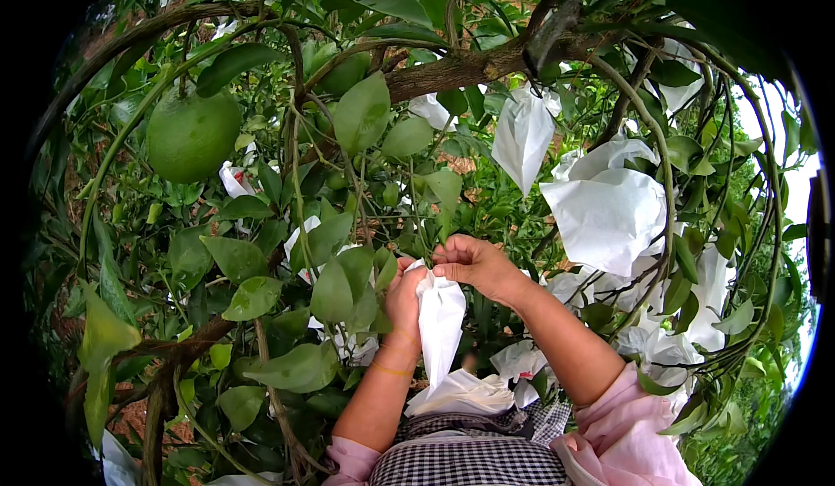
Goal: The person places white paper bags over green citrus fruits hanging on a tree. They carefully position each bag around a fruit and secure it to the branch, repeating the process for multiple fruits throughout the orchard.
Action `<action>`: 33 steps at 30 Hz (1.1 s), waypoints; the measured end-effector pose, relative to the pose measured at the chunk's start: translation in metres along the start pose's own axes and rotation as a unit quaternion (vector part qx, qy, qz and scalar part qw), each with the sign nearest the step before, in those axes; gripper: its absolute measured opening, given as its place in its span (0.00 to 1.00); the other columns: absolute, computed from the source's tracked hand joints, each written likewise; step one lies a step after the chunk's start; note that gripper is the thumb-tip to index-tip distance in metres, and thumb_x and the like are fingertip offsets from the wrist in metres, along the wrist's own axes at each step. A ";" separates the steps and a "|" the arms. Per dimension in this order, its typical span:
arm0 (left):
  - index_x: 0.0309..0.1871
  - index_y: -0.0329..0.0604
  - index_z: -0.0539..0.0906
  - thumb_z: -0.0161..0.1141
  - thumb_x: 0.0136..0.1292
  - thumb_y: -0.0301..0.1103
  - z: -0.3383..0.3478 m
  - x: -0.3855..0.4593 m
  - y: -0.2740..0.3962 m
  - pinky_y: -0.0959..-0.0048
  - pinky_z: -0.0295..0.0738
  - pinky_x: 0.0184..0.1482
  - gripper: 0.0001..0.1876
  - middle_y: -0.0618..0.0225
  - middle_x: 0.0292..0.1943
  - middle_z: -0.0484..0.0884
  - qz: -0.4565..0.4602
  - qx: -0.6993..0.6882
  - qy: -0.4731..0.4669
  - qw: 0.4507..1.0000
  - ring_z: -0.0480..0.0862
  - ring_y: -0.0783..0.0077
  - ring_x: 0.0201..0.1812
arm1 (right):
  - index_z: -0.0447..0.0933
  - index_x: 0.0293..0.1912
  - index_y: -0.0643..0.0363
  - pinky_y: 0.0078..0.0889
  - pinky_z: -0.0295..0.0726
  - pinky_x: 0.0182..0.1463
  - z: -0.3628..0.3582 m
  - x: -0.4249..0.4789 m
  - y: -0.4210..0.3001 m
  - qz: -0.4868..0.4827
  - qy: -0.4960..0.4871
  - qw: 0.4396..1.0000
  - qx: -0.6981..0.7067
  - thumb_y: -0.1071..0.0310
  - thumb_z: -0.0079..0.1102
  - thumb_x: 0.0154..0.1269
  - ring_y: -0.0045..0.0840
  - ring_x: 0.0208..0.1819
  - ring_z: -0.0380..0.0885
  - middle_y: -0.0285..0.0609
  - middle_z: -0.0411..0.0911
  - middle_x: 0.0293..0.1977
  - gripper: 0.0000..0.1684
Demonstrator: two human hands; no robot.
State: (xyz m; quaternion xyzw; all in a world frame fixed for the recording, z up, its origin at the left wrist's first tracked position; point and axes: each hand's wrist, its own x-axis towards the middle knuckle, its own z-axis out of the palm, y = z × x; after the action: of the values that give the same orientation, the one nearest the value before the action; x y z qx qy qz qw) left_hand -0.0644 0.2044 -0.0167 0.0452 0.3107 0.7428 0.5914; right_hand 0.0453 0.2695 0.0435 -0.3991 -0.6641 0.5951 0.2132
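Observation:
Before me, a white paper bag (441,323) hangs below a thin green twig, its gathered top between my hands. My left hand (403,297) is closed around the left side of the bag's neck, partly behind leaves. My right hand (479,267) pinches at the top right of the neck with thumb and curled fingers. Whether a fruit is inside the bag cannot be seen. A stack of white paper bags (466,393) rests at my waist, over a checkered apron (466,463).
A large green citrus fruit (194,135) hangs at upper left. A thick branch (450,72) crosses above my hands. More white bags, one wide (607,218) and one narrow (524,137), hang at right among curved branches. Leaves (333,290) crowd my left hand.

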 end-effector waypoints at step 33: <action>0.41 0.37 0.76 0.47 0.66 0.42 -0.013 0.008 0.025 0.71 0.77 0.29 0.16 0.61 0.29 0.81 -0.326 -0.138 -0.225 0.908 0.81 0.68 0.26 | 0.76 0.42 0.51 0.36 0.66 0.47 -0.006 -0.010 -0.018 -0.232 0.092 0.828 -0.502 0.64 0.59 0.54 0.34 0.39 0.74 0.38 0.75 0.34 0.13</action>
State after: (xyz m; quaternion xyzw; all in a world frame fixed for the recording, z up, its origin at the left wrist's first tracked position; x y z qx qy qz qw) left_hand -0.0932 0.2040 -0.0165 0.0252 0.0607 0.5142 0.8552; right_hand 0.0509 0.2664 0.0641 -0.3384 -0.9217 0.0729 0.1750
